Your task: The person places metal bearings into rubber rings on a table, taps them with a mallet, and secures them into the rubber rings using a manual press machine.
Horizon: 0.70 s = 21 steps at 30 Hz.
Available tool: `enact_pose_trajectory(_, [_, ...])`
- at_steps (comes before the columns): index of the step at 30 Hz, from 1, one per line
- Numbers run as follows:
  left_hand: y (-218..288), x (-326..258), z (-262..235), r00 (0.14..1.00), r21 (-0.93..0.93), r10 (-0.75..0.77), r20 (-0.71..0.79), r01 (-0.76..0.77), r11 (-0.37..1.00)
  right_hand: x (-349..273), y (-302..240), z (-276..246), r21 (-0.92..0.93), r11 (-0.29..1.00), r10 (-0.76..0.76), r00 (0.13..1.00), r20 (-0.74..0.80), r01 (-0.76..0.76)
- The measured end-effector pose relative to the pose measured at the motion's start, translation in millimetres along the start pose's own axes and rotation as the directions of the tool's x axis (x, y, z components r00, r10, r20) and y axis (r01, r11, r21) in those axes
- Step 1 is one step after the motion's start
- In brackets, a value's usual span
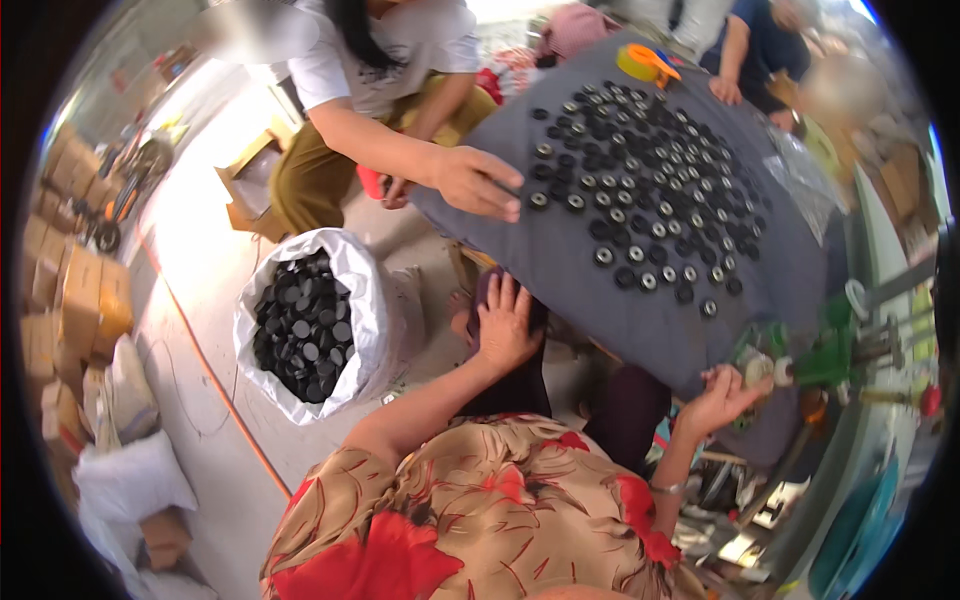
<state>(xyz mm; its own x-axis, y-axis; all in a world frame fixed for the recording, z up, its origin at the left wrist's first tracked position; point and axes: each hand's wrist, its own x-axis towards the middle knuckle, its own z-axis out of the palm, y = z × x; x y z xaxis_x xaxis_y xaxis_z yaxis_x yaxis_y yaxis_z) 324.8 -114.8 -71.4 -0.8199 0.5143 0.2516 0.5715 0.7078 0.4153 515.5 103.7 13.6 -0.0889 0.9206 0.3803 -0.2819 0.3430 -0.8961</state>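
My left hand [508,325] lies on my dark-trousered knee with its fingers stretched out, holding nothing. To the right, at the table's near edge, my right hand [722,402] has its fingers curled beside a green machine [828,350]; what they grip is too small and blurred to make out. Many black round discs [655,180], several with pale metal ring centres, are spread over the grey cloth-covered table [560,285]. Across from me, a co-worker's hand [478,182] reaches over the table's left edge, fingers apart.
On the floor at left stands an open white sack [375,330] of black discs. An orange hose [205,355] runs past it. Cardboard boxes [95,300] are stacked at far left. A yellow tape roll [637,62] sits at the table's far end, near another person's hand [726,90].
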Motion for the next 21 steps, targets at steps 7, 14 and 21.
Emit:
enact_pose_trajectory(7, [2, 5, 4, 0.999, 0.015, 0.04, 0.0, -0.04, 0.999, 1, -1, -2, 0.01, 1.0, 0.015, 0.999, 0.032, -0.015])
enact_pose_trajectory(14, [0, 1, 1, 1.0, 0.026, 0.021, 0.022, -0.022, 0.999, 0, 4, -6, 0.029, 1.0, -0.002, 0.998, 0.059, 0.0])
enact_pose_trajectory(21, [9, 13, -60, 0.956, -0.087, 0.063, 0.286, -0.04, 0.995, -3, 8, -9, 0.011, 1.0, -0.014, 0.996, 0.088, 0.013])
